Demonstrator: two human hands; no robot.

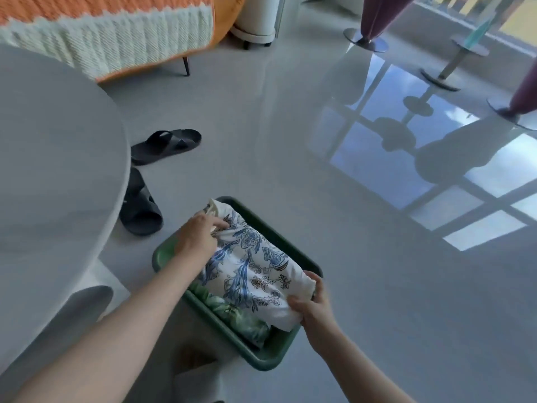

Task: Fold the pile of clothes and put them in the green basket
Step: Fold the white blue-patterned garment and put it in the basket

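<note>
A green basket (270,357) stands on the floor just below me. A folded white garment with a blue floral print (252,271) lies in it, on top of a green leafy-print garment (241,318). My left hand (197,237) grips the far left end of the white garment, fingers curled into the cloth. At the near right corner my right hand (311,305) pinches the same garment, thumb on top.
A round grey table (52,158) fills the left side, its edge close to the basket. Two black slide sandals (165,145) lie on the floor beside it. An orange and white sofa (116,33) stands behind. Stool bases (366,42) stand at the far right.
</note>
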